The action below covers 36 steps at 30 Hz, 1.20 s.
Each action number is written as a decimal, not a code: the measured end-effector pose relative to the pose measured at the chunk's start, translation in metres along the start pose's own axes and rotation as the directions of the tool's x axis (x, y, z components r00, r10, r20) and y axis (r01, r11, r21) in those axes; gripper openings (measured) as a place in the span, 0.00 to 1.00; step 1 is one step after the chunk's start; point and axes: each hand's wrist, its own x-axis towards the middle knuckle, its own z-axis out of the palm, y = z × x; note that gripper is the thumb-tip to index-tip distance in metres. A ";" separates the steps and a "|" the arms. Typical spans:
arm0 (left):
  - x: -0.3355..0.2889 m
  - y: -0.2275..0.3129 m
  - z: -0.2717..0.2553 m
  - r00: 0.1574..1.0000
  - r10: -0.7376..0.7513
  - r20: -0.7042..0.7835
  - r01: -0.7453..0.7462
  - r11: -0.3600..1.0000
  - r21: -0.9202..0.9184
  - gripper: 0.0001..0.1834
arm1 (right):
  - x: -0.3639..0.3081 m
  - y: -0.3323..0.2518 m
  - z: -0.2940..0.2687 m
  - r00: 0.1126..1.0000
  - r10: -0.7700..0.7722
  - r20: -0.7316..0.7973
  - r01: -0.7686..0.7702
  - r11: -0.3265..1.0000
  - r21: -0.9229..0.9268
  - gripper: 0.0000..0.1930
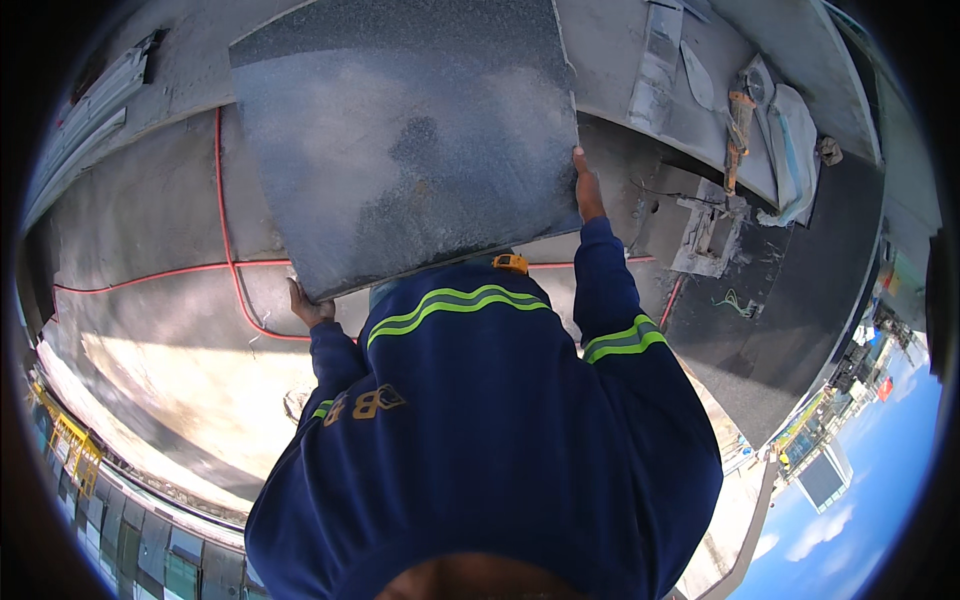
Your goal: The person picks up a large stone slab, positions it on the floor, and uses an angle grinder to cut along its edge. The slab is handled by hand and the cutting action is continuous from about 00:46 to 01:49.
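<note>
Across both my hands lies a large dark grey stone slab (420,150), its speckled face smooth and shiny in places. My left hand (312,306) grips its near left corner, fingers curled around the edge. Higher up on the opposite side, my right hand (588,188) clasps the right edge, the thumb showing at the rim. The slab is tilted in front of my body and its underside is hidden. A yellow-orange tape measure (510,263) shows at my waist just below the slab's near edge.
A red cable (228,215) runs across the floor beneath the slab. At the far right, a yellow-orange power tool (740,125) lies beside a white and blue sack (793,150). Near it is a dusty, rough opening (710,232) in the dark paving. Long pale strips (95,120) lie at the far left.
</note>
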 end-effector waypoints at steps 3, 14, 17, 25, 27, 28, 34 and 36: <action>-0.011 0.007 0.014 0.998 0.042 -0.053 -0.031 0.982 0.186 0.31 | -0.008 -0.017 0.007 0.999 -0.019 0.051 0.014 0.996 0.091 0.51; -0.015 -0.001 0.028 0.997 0.023 -0.076 0.005 0.933 0.360 0.33 | 0.029 -0.043 -0.005 0.990 -0.137 0.024 0.135 0.988 0.079 0.48; -0.010 0.009 0.029 0.964 0.149 -0.221 -0.087 0.960 0.267 0.32 | 0.037 -0.071 0.034 0.994 -0.069 -0.081 0.064 0.995 -0.071 0.46; -0.001 0.011 0.044 0.971 0.105 -0.217 -0.047 0.965 0.257 0.35 | 0.020 -0.068 0.031 0.958 -0.210 -0.196 0.155 0.952 -0.263 0.42; 0.005 0.013 0.042 0.965 0.077 -0.252 -0.014 0.970 0.242 0.38 | 0.018 -0.071 0.025 0.942 -0.258 -0.214 0.210 0.952 -0.223 0.42; 0.009 0.008 0.041 0.961 0.071 -0.267 -0.010 0.974 0.226 0.38 | 0.017 -0.073 0.019 0.932 -0.282 -0.226 0.238 0.950 -0.203 0.42; 0.028 -0.006 0.054 0.956 0.120 -0.267 -0.060 0.973 0.224 0.40 | 0.021 -0.071 -0.015 0.911 -0.349 -0.219 0.315 0.933 -0.174 0.34; 0.030 -0.015 0.072 0.956 0.190 -0.224 -0.125 0.953 0.275 0.39 | 0.024 -0.056 -0.021 0.935 -0.248 -0.253 0.236 0.969 -0.078 0.38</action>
